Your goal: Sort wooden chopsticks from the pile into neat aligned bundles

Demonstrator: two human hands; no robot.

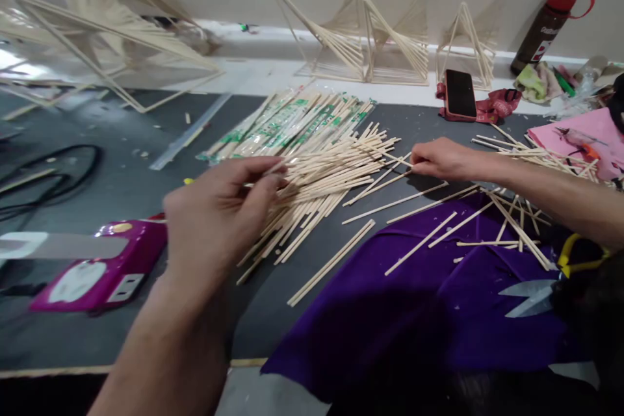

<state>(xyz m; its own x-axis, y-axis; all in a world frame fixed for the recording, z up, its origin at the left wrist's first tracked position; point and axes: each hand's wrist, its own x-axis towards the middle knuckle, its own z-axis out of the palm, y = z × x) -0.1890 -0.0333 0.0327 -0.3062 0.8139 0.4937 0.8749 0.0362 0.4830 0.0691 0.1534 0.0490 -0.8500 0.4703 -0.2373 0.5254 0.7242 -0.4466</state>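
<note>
A loose pile of thin wooden sticks (326, 175) lies on the dark grey tabletop. At its left edge, my left hand (214, 214) is closed in a pinch, with a pale stick end showing between thumb and fingers. Beyond the pile's right side, my right hand (433, 157) has its fingers closed on the end of a wooden stick (385, 186) that slants down toward the left. More single sticks (420, 244) lie scattered across a purple cloth (370, 299) in front of me. Behind the pile are clear plastic packs of sticks (292, 118) with green print.
Stick frames (336, 45) stand along the wall. A magenta device (102, 266), a black cable (58, 192) and a ruler (192, 130) are at left. To the right are a phone (461, 94), a bottle (543, 29), scissors (531, 296) and pink paper (585, 133).
</note>
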